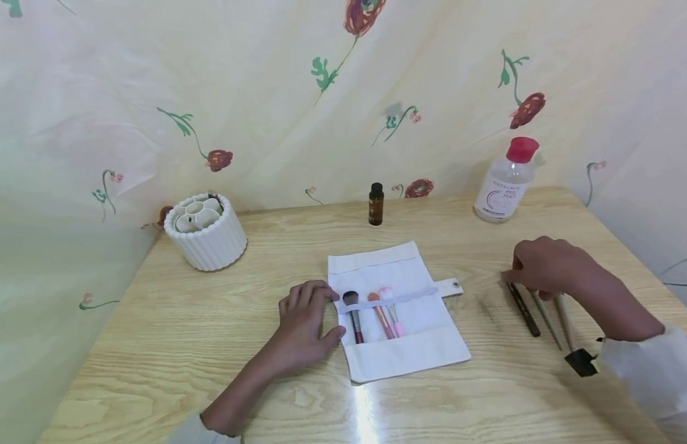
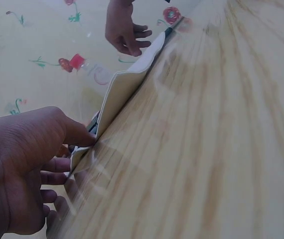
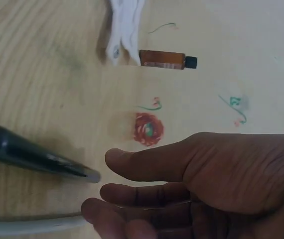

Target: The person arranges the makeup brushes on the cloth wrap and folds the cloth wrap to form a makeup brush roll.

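The left hand (image 1: 302, 324), fingers spread, is touching a white fabric brush roll (image 1: 401, 361) on the pale wooden bench (image 1: 160, 345); the right hand (image 1: 551, 266), thumb and fingers parted, is hovering near a slim black stick (image 1: 524, 312).

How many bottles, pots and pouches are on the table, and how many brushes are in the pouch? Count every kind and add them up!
Bottles: 2
Pots: 1
Pouches: 1
Brushes in the pouch: 3
Total: 7
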